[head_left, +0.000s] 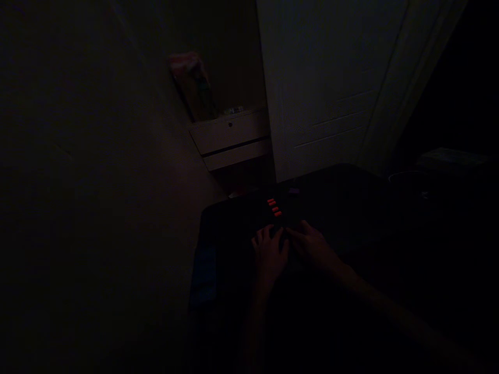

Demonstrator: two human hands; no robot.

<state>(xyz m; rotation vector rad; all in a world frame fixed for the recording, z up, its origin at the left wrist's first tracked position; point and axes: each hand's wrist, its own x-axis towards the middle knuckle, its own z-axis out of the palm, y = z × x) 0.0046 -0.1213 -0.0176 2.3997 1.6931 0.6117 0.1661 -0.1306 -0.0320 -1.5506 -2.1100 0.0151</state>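
The scene is very dark. My left hand [270, 254] rests low over a dark tabletop [331, 192], its fingers spread and nothing visible in them. To its right is my right hand [312, 243], with one digit stretched toward the left hand's fingertips and another held apart from it. The two hands almost meet; whether a small thing lies between them is too dark to tell. Just beyond the fingers sit several short orange-red pieces [275, 209] in a slanting row. A small purplish flat piece [293, 191] lies farther back to their right.
A blue flat item [204, 275] lies at the table's left side. Behind stand a pale drawer unit [234, 136], with a colourful package [193, 83] above it, and a white panelled door [323, 88]. A wall [97, 182] runs along the left. Dim objects at the right are unclear.
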